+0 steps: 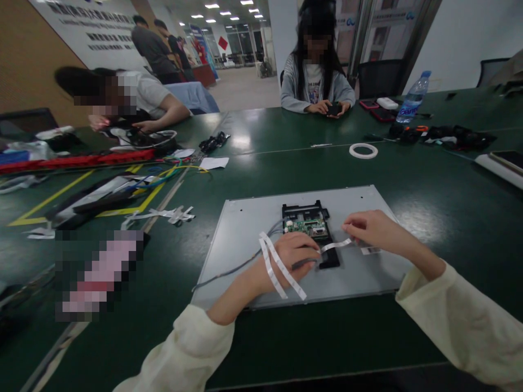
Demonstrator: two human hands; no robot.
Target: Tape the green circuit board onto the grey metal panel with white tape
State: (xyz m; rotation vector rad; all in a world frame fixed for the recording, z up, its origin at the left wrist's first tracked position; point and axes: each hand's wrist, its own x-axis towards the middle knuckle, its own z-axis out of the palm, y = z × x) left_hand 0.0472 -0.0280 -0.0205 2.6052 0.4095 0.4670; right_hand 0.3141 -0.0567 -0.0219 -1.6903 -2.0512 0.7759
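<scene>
A grey metal panel (245, 228) lies flat on the green table, with a small green circuit board (305, 224) in a black frame near its middle. My left hand (292, 257) rests on the panel just below the board, fingers curled over a grey cable (232, 268), and two white tape strips (278, 267) hang off its back. My right hand (370, 228) is to the right of the board, pinching the end of a white tape strip (337, 246) that stretches between both hands.
A white tape roll (363, 151) and a water bottle (413, 99) stand beyond the panel. Loose tape pieces (174, 214), cables and a red strip (77, 161) crowd the left side. Two people sit across the table; others stand far back.
</scene>
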